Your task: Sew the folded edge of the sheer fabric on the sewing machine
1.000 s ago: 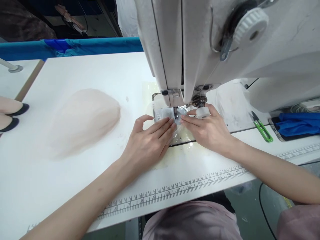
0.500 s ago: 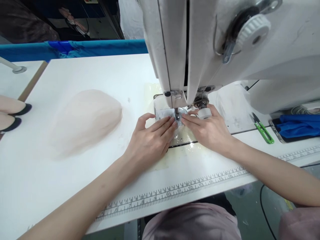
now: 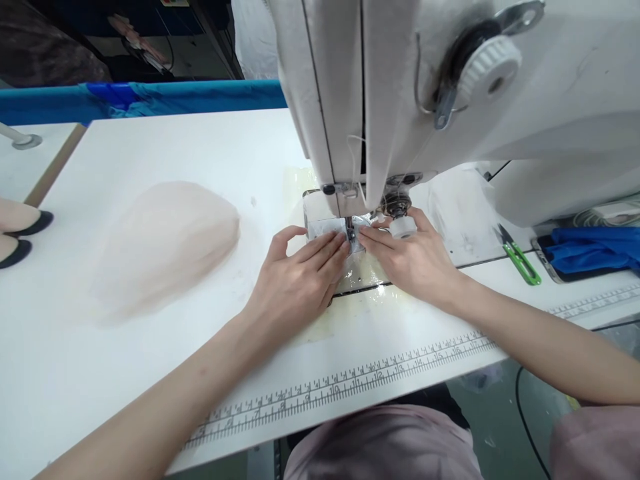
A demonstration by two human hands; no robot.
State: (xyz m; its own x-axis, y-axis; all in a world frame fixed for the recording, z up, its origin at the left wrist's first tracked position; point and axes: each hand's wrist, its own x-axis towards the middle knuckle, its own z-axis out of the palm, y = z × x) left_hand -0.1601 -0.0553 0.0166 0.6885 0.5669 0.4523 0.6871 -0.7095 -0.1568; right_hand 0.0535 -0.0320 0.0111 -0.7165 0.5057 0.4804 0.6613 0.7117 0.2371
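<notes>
Several outstretched fingers of the left hand rest at the near edge of a small pale piece beside the presser foot, thumb apart. The right hand brings bunched fingers to the foot's other side; a white knob partly hides them, so I cannot tell whether they pinch anything. Sheer fabric lies leftward on the desk. Overhead hangs the sewing machine; rightward lie green snips and blue cloth upon a phone.

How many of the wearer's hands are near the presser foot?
2: left hand, left of the presser foot; right hand, right of it, partly behind the white knob.
</notes>
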